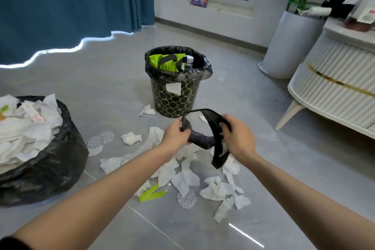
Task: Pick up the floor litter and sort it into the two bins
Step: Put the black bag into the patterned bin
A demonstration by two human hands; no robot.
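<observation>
I grip a black bag (pixel 203 140) in my left hand (pixel 176 134) and right hand (pixel 237 138), just before the patterned bin (pixel 174 97); crumpled tissues (pixel 183 180) lie nearer.

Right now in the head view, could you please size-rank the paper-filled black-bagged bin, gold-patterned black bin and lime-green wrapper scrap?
1. paper-filled black-bagged bin (nearer, which inflates it)
2. gold-patterned black bin
3. lime-green wrapper scrap

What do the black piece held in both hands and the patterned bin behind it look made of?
Black piece: likely thin matte fabric or soft plastic; it bends and droops limply where held. Patterned bin: probably rigid plastic with a slight sheen, keeping a firm tapered shape.
</observation>
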